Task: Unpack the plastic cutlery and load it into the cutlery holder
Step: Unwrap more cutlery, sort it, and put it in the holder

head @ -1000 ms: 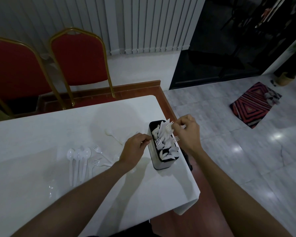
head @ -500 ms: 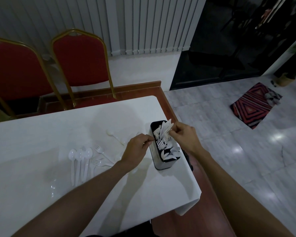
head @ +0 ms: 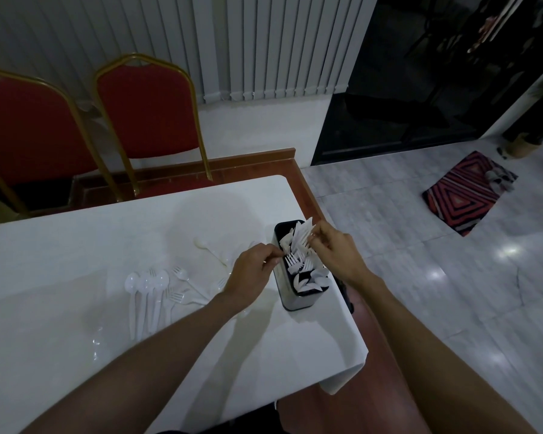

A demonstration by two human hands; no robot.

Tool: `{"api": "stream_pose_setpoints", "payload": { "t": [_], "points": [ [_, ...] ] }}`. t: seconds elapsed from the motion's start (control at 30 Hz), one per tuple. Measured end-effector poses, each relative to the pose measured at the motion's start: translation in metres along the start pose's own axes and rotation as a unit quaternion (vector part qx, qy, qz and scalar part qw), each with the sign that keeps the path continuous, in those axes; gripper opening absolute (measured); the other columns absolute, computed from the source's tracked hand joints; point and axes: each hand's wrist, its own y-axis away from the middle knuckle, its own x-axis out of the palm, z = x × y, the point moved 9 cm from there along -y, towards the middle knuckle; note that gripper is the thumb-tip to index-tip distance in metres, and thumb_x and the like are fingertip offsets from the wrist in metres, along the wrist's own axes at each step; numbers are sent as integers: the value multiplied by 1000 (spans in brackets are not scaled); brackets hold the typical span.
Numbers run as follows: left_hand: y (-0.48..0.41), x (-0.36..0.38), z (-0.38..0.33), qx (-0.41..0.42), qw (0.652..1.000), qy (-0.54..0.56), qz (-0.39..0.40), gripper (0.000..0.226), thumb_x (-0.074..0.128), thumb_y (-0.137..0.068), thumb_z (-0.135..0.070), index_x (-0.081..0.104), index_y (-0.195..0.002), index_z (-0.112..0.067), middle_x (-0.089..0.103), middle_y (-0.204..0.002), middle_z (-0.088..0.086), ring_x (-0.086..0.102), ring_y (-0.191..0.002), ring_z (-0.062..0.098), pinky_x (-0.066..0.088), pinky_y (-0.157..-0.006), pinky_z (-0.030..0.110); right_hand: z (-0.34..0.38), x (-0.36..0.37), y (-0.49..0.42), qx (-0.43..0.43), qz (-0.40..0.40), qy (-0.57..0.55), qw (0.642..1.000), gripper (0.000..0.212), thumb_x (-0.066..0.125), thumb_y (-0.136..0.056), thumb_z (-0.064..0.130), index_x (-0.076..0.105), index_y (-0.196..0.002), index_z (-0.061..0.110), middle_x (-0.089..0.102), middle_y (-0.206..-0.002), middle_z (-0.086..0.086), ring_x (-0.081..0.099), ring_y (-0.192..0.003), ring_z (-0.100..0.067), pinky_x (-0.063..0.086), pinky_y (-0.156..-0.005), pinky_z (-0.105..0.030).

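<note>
A dark cutlery holder [head: 297, 300] stands near the right edge of the white table [head: 76, 308]. White plastic knives, forks and spoons stick out of it. My right hand [head: 334, 250] is over the holder, fingers pinched on a white plastic piece [head: 304, 234] at its far end. My left hand [head: 253, 270] rests against the holder's left side, fingertips closed at the fork heads [head: 293, 261]; whether it grips one I cannot tell. Loose white spoons [head: 146, 283] and forks [head: 179, 274] lie on the table to the left. One spoon [head: 201, 244] lies apart, further back.
Clear plastic wrapping [head: 96, 339] lies on the table near the left. Two red chairs with gold frames [head: 145, 111] stand behind the table. The table's right edge [head: 351, 327] is close to the holder. A patterned mat [head: 464, 192] lies on the tiled floor.
My right hand has shifted left and forward over the far end of the holder, still pinching white cutlery. My left hand has closed in on the fork heads.
</note>
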Motion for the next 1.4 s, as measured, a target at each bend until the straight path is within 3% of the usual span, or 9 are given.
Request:
{"api": "stream_pose_setpoints", "payload": {
  "t": [0.13, 0.43, 0.53, 0.67, 0.77, 0.9, 1.0, 1.23, 1.4],
  "points": [
    [2, 0, 5, -18, 1000, -4, 0, 14, 58, -91, -14, 69, -100, -17, 69, -92, -1, 63, -84, 12, 53, -79, 36, 3, 6, 1, -12, 27, 24, 999, 15, 37, -101, 21, 42, -92, 10, 46, -60, 6, 44, -50, -8, 33, -51, -30],
    [2, -1, 4, -28, 1000, -4, 6, 16, 56, -92, -14, 69, -102, -17, 69, -95, -1, 63, -87, 12, 53, -81, 34, 14, -10, -2, -32, -24, 4, 999, 19, 27, -104, 30, 34, -92, 17, 52, -64, -14, 46, -50, -23, 40, -48, -50],
    [2, -2, 6, -28, 1000, -4, 6, 17, 56, -92, -15, 69, -102, -18, 70, -95, 0, 63, -86, 12, 53, -81, 34, 21, -20, -4, -50, -62, -3, 997, 19, 27, -104, 32, 35, -91, 21, 52, -63, -14, 49, -50, -28, 39, -46, -48],
    [2, 5, 9, -35, 999, -6, 21, 21, 56, -92, -14, 68, -109, -16, 69, -100, 3, 64, -90, 15, 53, -84, 34, 28, -2, -7, -87, -2, 44, 995, 16, 31, -104, 27, 38, -90, 23, 52, -68, -1, 50, -60, -21, 43, -58, -43],
    [3, 11, 7, -34, 998, -7, 45, 22, 57, -92, -12, 67, -112, -12, 68, -105, 6, 64, -94, 17, 51, -87, 30, 25, 18, -3, -137, 23, 137, 981, 17, 41, -100, 23, 50, -88, 16, 55, -88, 2, 49, -82, -21, 46, -75, -47],
    [5, 9, 9, -27, 998, -14, 49, 22, 56, -92, -7, 68, -109, -13, 67, -106, 4, 61, -93, 12, 46, -85, 21, 11, 21, 1, -130, -9, 216, 968, 12, 60, -89, 23, 67, -92, 14, 56, -114, -2, 48, -100, -25, 47, -82, -45],
    [8, 4, 15, -32, 998, -21, 44, 24, 55, -92, -6, 68, -111, -13, 66, -109, 2, 58, -91, 8, 40, -83, 14, 10, 16, 6, -127, -26, 221, 967, 16, 64, -85, 29, 68, -95, 18, 55, -116, 1, 49, -103, -23, 45, -84, -41],
    [20, -15, 40, -54, 998, -24, 8, 24, 55, -91, -5, 67, -110, -15, 66, -105, 3, 63, -94, 15, 51, -86, 27, 43, 10, 9, -153, -120, 166, 967, 31, 63, -78, 35, 62, -102, 17, 58, -110, -1, 49, -102, -18, 42, -85, -34],
    [39, -49, 74, -99, 993, -39, -47, 23, 54, -91, -4, 68, -105, -15, 68, -103, 3, 63, -93, 15, 52, -86, 32, 89, 65, 5, -216, -57, 104, 969, 21, 61, -85, 18, 61, -105, 11, 59, -104, -3, 51, -96, -12, 45, -83, -24]
  ]
}}
